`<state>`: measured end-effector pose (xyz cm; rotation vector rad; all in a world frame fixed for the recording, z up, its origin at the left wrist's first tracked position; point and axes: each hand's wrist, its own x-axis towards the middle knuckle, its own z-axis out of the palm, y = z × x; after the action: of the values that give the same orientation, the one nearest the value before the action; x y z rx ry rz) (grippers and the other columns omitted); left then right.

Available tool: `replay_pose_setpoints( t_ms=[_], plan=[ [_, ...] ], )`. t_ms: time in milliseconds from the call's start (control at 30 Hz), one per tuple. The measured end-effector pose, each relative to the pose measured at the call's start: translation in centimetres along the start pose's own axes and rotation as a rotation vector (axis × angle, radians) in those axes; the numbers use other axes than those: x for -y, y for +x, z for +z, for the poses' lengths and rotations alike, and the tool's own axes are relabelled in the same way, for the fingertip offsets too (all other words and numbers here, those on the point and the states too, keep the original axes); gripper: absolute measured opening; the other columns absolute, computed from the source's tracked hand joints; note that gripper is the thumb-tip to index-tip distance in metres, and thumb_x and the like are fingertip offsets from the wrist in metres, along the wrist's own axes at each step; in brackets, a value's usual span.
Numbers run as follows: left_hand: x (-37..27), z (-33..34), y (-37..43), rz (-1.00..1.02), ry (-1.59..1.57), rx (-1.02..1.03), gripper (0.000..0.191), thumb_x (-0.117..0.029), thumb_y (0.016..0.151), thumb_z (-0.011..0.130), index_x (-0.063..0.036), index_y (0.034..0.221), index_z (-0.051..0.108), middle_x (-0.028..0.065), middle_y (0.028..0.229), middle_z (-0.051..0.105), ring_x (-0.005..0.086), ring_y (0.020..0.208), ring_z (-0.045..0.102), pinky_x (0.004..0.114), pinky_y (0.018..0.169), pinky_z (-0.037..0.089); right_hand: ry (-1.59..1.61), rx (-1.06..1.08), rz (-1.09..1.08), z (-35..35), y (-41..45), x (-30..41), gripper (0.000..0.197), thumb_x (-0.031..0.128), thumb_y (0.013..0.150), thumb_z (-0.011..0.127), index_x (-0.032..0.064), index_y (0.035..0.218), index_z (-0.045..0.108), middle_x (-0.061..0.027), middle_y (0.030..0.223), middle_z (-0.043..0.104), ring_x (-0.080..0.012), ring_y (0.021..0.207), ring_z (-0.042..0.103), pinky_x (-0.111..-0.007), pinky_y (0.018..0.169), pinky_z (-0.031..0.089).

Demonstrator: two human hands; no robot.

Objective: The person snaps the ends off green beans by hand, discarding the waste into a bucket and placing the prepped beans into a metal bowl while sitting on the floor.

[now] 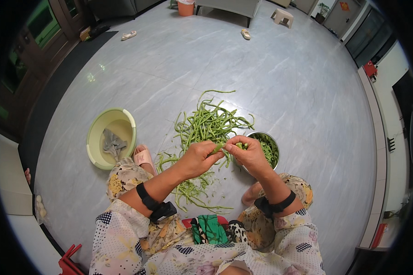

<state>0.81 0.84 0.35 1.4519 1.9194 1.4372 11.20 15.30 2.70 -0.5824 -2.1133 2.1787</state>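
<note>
Between my knees my left hand (pixel 202 155) grips a green long bean (pixel 218 147) that points toward the other hand. Close beside it, fingertips nearly touching, my right hand (pixel 249 154) holds several short bean pieces (pixel 241 145). Behind the hands a tangled pile of long beans (pixel 211 120) lies on the tiled floor. Nearer to me are scattered thin bean scraps and pieces (pixel 192 190). A round metal bowl (pixel 278 151), partly hidden by my right hand and forearm, contains many short green bean pieces (pixel 269 149).
A pale green plastic basin (pixel 93 127) with water and a grey cloth (pixel 113 142) stands at left, beside my slippered foot (pixel 144 158). Farther off are two loose shoes (pixel 129 35), a small stool (pixel 283 17) and an orange bin (pixel 186 8). A red object (pixel 69 261) is at lower left.
</note>
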Motion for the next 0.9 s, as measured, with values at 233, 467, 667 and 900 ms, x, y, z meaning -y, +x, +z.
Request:
replay_pose_setpoints(
  t_ms=[233,467,667,900],
  plan=[
    [-0.2,0.2,0.2,0.025,0.002,0.013,0.013,-0.013,0.079,0.055,-0.0005,0.083,0.056,0.0108,0.064,0.049,0.0205,0.057,0.048,0.03,0.051,0.038,0.13,0.042,0.042,0.2,-0.2,0.1,0.016,0.019,0.079,0.058,0.0051,0.085,0.058,0.0055,0.053,0.045,-0.0013,0.043,0.037,-0.016,0.038,0.029],
    [-1.4,0.1,0.2,-0.242,-0.241,-0.036,0.016,-0.016,0.08,0.056,-0.0004,0.084,0.054,0.0089,0.067,0.053,0.0154,0.06,0.05,0.026,0.055,0.04,0.23,-0.019,0.049,0.3,0.1,-0.8,0.011,0.015,0.078,0.058,0.0048,0.082,0.057,0.0054,0.05,0.042,-0.0016,0.041,0.035,-0.017,0.037,0.026],
    [1.2,0.1,0.2,-0.126,-0.48,-0.323,0.013,-0.011,0.081,0.056,-0.0022,0.09,0.056,-0.0018,0.07,0.052,0.005,0.061,0.045,0.019,0.054,0.038,0.128,0.063,0.092,1.7,0.4,-1.7,0.01,0.016,0.076,0.06,0.006,0.079,0.059,0.0035,0.052,0.045,-0.0034,0.042,0.037,-0.017,0.038,0.028],
    [0.4,-1.7,0.6,-0.289,-0.728,-0.15,0.025,-0.015,0.085,0.049,0.0,0.106,0.048,0.0026,0.069,0.054,0.0061,0.058,0.044,0.019,0.053,0.037,-0.66,0.157,-0.069,0.7,0.7,-3.2,0.024,0.021,0.074,0.063,0.0056,0.092,0.062,-0.0055,0.063,0.059,-0.0105,0.051,0.048,-0.025,0.049,0.041]
  ],
)
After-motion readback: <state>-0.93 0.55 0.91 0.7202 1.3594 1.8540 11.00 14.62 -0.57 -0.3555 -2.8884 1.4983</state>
